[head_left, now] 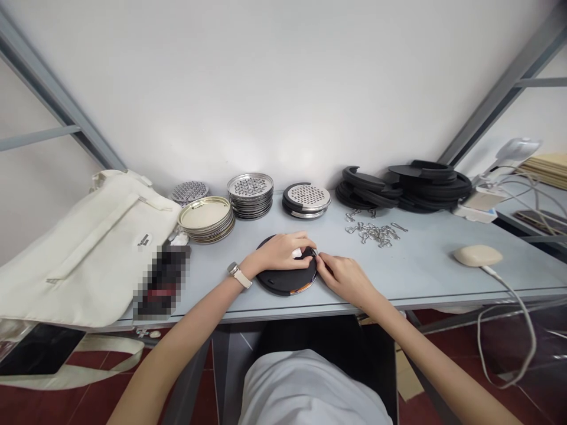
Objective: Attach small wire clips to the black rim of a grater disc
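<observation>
A black round disc [283,280] lies flat near the table's front edge, with a shiny rim and an orange patch showing at its lower right. Across its top rests my left hand [283,252], fingers and thumb curved towards the right edge and gripping there; something white is on one finger. At that same edge my right hand [343,276] pinches a small metal clip [314,252] against the disc. More wire clips [376,234] lie in a loose heap to the right, beyond my right hand.
Along the wall stand gold-rimmed lids [206,213], grater plates [250,188], a black-edged grater disc [306,198] and stacked black rings [427,186]. A white bag [101,254] covers the left end. At right are a cream mouse-shaped device [478,255] with a cable and a power strip [476,212].
</observation>
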The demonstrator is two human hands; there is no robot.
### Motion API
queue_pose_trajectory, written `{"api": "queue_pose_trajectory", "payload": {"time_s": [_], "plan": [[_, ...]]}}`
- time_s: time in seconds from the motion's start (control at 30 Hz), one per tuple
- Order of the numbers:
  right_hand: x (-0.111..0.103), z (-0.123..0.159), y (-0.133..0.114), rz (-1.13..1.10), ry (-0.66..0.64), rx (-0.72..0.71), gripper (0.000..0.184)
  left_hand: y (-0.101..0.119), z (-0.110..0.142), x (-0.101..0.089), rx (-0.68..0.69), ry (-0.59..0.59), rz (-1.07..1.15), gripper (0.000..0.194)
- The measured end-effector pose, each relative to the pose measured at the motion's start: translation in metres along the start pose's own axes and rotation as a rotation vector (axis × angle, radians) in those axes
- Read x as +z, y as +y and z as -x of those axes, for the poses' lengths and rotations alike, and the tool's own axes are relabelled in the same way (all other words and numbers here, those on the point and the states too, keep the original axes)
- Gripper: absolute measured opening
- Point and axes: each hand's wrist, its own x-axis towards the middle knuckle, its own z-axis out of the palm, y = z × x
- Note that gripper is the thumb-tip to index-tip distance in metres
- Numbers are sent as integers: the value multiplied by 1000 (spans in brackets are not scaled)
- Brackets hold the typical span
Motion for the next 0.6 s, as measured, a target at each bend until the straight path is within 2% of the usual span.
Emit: {"api": "queue_pose_trajectory", "payload": {"time_s": [0.6], "plan": [[-1,0,-1,-4,-10,8,33,0,0,-1,-9,-14,-11,27]]}}
